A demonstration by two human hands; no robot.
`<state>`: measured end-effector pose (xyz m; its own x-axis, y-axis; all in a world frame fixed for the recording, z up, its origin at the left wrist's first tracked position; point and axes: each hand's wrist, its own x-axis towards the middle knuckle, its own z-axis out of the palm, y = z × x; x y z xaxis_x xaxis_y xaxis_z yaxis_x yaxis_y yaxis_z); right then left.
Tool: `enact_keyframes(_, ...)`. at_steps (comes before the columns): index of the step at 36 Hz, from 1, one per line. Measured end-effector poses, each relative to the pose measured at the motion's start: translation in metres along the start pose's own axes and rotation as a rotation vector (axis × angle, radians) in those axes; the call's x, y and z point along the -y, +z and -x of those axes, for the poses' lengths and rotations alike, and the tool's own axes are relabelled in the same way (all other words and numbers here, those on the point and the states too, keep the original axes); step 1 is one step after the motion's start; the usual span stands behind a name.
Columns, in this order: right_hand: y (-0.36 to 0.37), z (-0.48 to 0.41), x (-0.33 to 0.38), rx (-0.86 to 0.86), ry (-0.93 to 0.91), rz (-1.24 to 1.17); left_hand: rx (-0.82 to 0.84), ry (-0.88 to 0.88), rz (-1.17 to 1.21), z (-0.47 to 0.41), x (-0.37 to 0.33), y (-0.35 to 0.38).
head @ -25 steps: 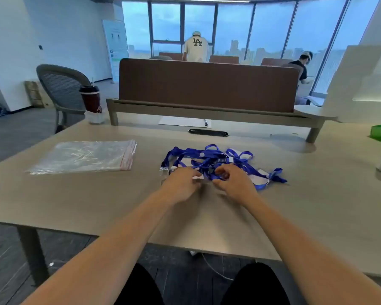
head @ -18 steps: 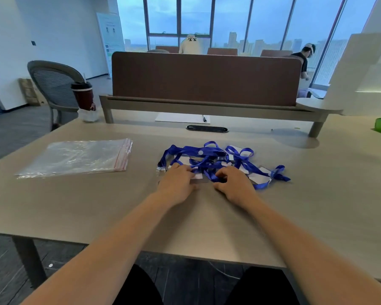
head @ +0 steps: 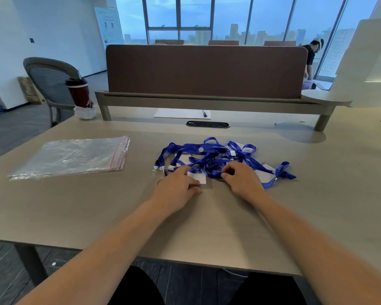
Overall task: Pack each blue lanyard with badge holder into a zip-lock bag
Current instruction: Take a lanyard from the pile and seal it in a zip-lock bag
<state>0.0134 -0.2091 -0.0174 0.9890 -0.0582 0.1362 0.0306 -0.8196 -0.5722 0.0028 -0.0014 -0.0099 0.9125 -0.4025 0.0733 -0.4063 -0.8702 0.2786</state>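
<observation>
Left hand (head: 176, 188) resting on a badge holder (head: 200, 178), right hand (head: 242, 180) pinching tangled blue lanyards (head: 209, 150), zip-lock bags (head: 75, 156) stacked at left

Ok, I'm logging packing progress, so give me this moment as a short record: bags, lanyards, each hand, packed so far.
bags: flat stack of clear zip-lock plastic bags, on the left of the light wooden table, untouched
lanyards: tangled pile of blue fabric lanyards with badge holders, mid-table
left hand: rests on the nearest clear plastic badge holder with white card; grip unclear
right hand: fingers curled into the blue straps
packed so far: no lanyard seen in a bag
</observation>
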Motion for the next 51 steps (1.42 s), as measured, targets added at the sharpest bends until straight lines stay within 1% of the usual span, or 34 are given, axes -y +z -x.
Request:
enact_keyframes(3,-0.001,0.001,0.003,0.039,-0.010,0.012,0.009,-0.001,-0.018,0.000,-0.002,0.000)
enact_keyframes(7,-0.003,0.008,0.004,0.064,-0.017,0.033,0.003,-0.064,-0.013,0.005,-0.008,0.001)
enact_keyframes(9,-0.004,0.011,0.003,0.073,-0.025,0.047,-0.011,-0.067,-0.062,0.008,-0.013,0.001)
enact_keyframes(12,-0.009,0.017,0.003,0.082,-0.032,0.078,0.033,-0.053,-0.164,0.014,-0.021,-0.001)
enact_keyframes(16,-0.014,0.025,0.004,0.054,-0.044,0.084,0.034,-0.081,-0.148,0.023,-0.027,-0.004)
enact_keyframes(20,-0.021,0.032,0.004,0.013,-0.052,0.011,0.006,-0.130,-0.134,0.032,-0.038,-0.005)
enact_keyframes(24,-0.029,0.032,0.004,-0.027,-0.065,-0.045,-0.008,-0.111,-0.197,0.033,-0.050,-0.008)
enact_keyframes(26,-0.034,0.029,0.004,-0.042,-0.067,-0.052,0.038,-0.134,-0.181,0.029,-0.053,-0.010)
enact_keyframes(29,-0.042,0.027,0.005,-0.051,-0.069,-0.050,0.097,-0.213,-0.097,0.020,-0.051,-0.010)
enact_keyframes(31,-0.046,0.026,0.006,-0.051,-0.061,-0.043,0.108,-0.252,-0.079,0.013,-0.046,-0.009)
enact_keyframes(37,-0.049,0.025,0.005,-0.048,-0.054,-0.040,0.142,-0.329,-0.131,0.003,-0.043,-0.018)
enact_keyframes(42,-0.048,0.025,0.005,-0.048,-0.083,0.027,0.178,-0.421,-0.021,-0.002,-0.039,-0.022)
enact_keyframes(44,-0.048,0.025,0.005,-0.073,-0.097,0.066,0.210,-0.426,0.007,-0.002,-0.036,-0.023)
enact_keyframes(48,-0.044,0.022,0.003,-0.106,-0.087,0.094,0.196,-0.443,0.067,-0.002,-0.028,-0.023)
enact_keyframes(51,-0.042,0.019,0.005,-0.072,-0.058,0.109,0.156,-0.440,0.122,0.001,-0.027,-0.022)
